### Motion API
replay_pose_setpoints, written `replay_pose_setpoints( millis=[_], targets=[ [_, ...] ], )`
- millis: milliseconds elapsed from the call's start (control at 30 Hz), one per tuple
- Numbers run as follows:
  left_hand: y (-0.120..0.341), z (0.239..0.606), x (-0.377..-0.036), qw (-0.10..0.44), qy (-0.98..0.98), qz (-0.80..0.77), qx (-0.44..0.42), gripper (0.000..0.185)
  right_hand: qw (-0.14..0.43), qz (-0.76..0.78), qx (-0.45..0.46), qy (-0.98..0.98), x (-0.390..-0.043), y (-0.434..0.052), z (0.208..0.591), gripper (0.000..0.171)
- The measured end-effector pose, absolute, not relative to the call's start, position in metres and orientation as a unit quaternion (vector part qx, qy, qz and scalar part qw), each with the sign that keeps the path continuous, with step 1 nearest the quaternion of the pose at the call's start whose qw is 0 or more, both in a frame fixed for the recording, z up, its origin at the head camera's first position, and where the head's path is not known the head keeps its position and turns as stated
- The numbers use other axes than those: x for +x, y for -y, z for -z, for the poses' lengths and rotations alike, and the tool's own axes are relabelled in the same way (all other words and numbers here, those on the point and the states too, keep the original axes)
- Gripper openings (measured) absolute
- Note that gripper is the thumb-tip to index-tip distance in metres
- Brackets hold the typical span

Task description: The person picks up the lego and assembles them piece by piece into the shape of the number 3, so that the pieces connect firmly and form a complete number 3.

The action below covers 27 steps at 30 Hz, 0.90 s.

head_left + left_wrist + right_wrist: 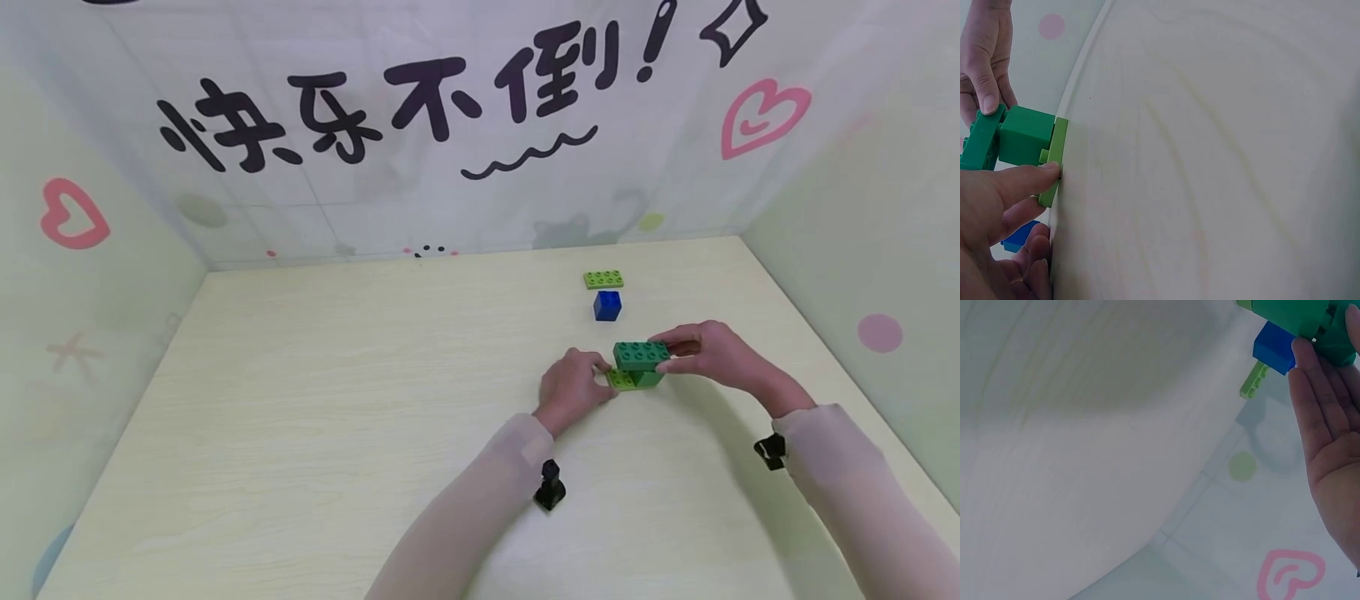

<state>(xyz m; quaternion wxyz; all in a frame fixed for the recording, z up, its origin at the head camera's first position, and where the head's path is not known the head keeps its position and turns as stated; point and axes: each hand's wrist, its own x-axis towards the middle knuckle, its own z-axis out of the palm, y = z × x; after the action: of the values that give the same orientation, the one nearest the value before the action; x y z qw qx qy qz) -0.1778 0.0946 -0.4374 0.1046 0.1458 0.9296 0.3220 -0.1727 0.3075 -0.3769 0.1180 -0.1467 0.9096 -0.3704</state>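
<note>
A small stack stands on the table right of centre. A light green plate (pixel 619 382) lies at the bottom, a dark green block (pixel 649 379) sits on it, and a dark green brick (pixel 641 353) rests on top. My left hand (pixel 604 373) pinches the left end of the light green plate (pixel 1055 156), with one fingertip (pixel 1047 170) against its edge. My right hand (pixel 667 355) pinches the right end of the top dark green brick (pixel 982 140), its thumb (pixel 988 100) on the near side. In the right wrist view the fingers (pixel 1316 406) lie along that brick (pixel 1291 312).
Behind the stack a blue cube (pixel 607 306) and a second light green plate (pixel 603 279) lie on the table; both also show as cube (pixel 1275 349) and plate (pixel 1252 380). Printed fabric walls (pixel 480 125) close the table on three sides.
</note>
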Motion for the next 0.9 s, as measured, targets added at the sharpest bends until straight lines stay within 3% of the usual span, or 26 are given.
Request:
replay_pose_setpoints(
  millis=[900],
  targets=[
    [-0.0938, 0.4373, -0.1778, 0.096, -0.931, -0.319, 0.151, 0.035, 0.103, 0.376, -0.130, -0.912, -0.1706, -0.3096, 0.3813, 0.043]
  ],
)
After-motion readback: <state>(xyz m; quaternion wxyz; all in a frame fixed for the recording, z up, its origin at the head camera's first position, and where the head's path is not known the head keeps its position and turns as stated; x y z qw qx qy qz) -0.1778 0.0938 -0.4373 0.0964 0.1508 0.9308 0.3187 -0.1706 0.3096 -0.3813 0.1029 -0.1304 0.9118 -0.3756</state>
